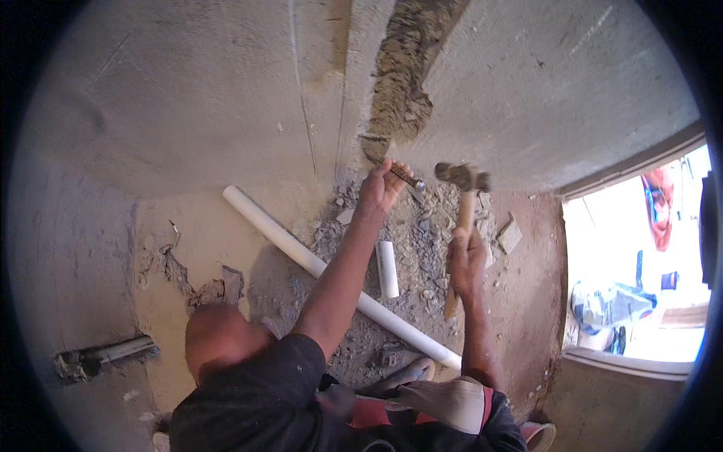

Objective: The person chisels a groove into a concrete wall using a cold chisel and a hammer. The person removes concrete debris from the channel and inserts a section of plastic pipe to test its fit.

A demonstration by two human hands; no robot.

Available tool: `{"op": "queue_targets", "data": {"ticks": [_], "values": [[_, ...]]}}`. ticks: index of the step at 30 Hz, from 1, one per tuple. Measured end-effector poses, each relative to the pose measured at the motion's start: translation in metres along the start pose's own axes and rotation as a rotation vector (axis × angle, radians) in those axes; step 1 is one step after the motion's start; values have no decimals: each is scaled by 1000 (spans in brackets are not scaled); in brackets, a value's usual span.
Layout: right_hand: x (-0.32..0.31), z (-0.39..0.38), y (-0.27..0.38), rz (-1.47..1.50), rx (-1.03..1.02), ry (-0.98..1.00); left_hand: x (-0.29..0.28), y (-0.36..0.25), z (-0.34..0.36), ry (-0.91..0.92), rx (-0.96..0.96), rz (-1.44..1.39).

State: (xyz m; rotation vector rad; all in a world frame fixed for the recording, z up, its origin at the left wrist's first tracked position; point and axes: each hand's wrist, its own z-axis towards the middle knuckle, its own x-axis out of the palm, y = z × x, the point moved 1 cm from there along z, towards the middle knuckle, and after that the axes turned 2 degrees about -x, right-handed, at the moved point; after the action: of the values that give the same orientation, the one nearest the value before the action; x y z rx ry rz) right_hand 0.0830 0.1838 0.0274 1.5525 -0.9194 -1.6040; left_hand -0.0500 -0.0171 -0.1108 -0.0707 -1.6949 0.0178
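My left hand (384,188) is closed around a metal chisel (404,177). The chisel's far end meets the wall at the lower end of a rough, broken-out channel (403,75). A hammer (466,203) with a pale wooden handle is gripped in my right hand (467,264). Its blurred head is raised to the right of the chisel's struck end, with a gap between them. Broken rubble (429,233) lies on the floor beneath both hands.
A long white pipe (286,237) crosses the floor diagonally under my left forearm. Beside it, a short white pipe piece (387,269) lies on the rubble. A flat broken slab (510,235) rests to the right. At far right, a bright doorway (568,286) opens onto bags.
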Motion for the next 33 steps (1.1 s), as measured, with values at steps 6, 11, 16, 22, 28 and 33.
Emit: {"op": "queue_targets", "data": {"ticks": [6,11,16,22,28,33], "values": [[-53,-10,95,533,-411,-296,17,-7,-6,-172,50,-60],[-1,0,27,385,-600,-288,34,10,5,-203,21,-70],[26,5,-4,-39,-91,27,9,-13,14,39,41,-8],[-37,-11,84,525,-236,-233,14,-7,-9,-50,35,-46],[12,4,50,583,-759,-465,23,-9,-1,-165,26,-115],[27,3,-14,-179,-106,-63,26,-8,-8,-224,42,3]]}}
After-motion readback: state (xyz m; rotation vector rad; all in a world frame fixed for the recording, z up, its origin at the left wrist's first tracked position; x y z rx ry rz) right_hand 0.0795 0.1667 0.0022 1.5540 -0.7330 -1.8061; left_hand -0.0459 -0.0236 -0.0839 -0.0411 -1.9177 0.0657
